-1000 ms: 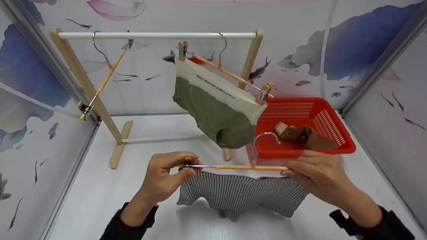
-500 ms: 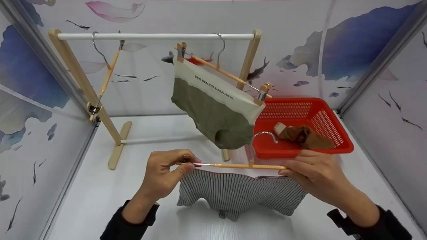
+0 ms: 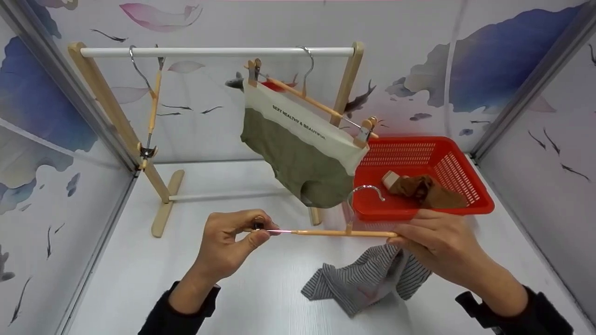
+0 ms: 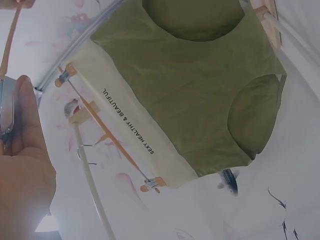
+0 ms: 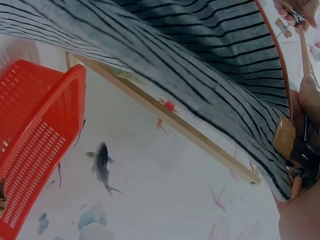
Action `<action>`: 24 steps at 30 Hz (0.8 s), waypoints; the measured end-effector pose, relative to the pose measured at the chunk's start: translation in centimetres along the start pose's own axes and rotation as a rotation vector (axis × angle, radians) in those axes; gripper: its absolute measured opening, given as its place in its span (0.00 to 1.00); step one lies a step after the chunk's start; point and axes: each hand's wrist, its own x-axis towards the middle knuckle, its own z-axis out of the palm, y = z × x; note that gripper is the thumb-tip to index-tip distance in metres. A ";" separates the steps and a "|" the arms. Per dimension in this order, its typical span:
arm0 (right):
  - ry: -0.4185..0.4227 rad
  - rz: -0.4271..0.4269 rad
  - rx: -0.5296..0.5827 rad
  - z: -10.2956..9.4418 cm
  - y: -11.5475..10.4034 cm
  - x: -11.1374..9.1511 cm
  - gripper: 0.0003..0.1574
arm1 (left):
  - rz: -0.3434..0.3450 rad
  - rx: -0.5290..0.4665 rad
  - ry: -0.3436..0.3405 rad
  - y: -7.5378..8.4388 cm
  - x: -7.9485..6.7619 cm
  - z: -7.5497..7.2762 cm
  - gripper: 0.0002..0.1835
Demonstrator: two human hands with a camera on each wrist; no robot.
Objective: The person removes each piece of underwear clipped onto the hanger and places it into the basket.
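Observation:
My left hand [image 3: 228, 244] pinches the clip [image 3: 258, 223] at the left end of a wooden clip hanger [image 3: 321, 232]. At the other end, my right hand [image 3: 442, 246] grips the hanger and covers its clip. Grey-and-black striped underpants [image 3: 363, 279] hang down beneath the right hand, their left side fallen away from the left clip. In the right wrist view the striped fabric [image 5: 210, 75] runs up to a wooden clip [image 5: 285, 137] by the right fingers. The hanger's metal hook [image 3: 368, 187] points upward in front of the basket.
A wooden rack with a white rail [image 3: 219, 52] stands behind the hands. On it hang olive-and-cream underpants [image 3: 298, 153], clipped to a hanger, and a bare clip hanger [image 3: 154, 107] at left. A red basket [image 3: 484, 202] at right holds brown cloth [image 3: 426, 190].
The striped underpants' left side has come off the left clip and dropped to the right, where they now bunch below the right hand. The bare hanger on the rack has swung slightly.

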 end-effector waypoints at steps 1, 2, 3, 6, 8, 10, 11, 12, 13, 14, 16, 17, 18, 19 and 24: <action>0.001 0.003 0.000 0.0 0.0 0.0 0.30 | -0.012 -0.002 -0.003 0.0 0.0 0.0 0.06; 0.005 -0.001 -0.001 0.0 0.1 0.0 0.30 | -0.024 -0.002 -0.005 0.0 -0.1 0.0 0.08; 0.002 0.001 -0.003 0.0 0.1 -0.1 0.30 | -0.036 -0.002 -0.007 -0.1 -0.1 0.0 0.09; 0.000 0.001 -0.013 -0.1 0.2 -0.1 0.28 | -0.075 -0.003 -0.007 0.0 -0.2 0.2 0.12; -0.008 0.008 -0.022 -0.1 0.2 -0.1 0.29 | -0.090 0.009 -0.002 0.2 -0.2 0.3 0.13; -0.010 0.006 -0.027 -0.1 0.2 -0.2 0.28 | -0.092 0.034 0.002 0.3 -0.1 0.4 0.15; -0.010 0.005 -0.026 0.0 0.2 -0.2 0.28 | -0.087 0.057 0.003 0.4 0.0 0.5 0.16; -0.005 0.000 -0.022 0.0 0.2 -0.2 0.28 | -0.076 0.081 0.002 0.5 0.1 0.6 0.17; -0.006 0.007 -0.021 0.1 0.2 -0.2 0.29 | -0.061 0.112 0.000 0.6 0.2 0.6 0.18; -0.002 0.007 -0.015 0.1 0.1 -0.1 0.29 | -0.043 0.144 -0.005 0.6 0.4 0.7 0.20; 0.011 0.005 -0.008 0.3 0.1 -0.1 0.30 | -0.001 0.210 -0.020 0.8 0.6 0.8 0.22; 0.014 0.010 -0.001 0.3 0.1 -0.1 0.30 | 0.021 0.249 -0.032 0.8 0.8 0.8 0.23; 0.017 0.015 0.004 0.3 0.1 -0.1 0.31 | 0.044 0.287 -0.044 0.9 0.9 0.8 0.23; 0.017 0.017 0.004 0.3 0.1 -0.1 0.31 | 0.062 0.323 -0.057 0.9 1.1 0.8 0.22; -0.005 0.012 -0.012 0.3 0.3 -0.3 0.28 | 0.108 0.474 -0.106 1.1 1.5 1.0 0.17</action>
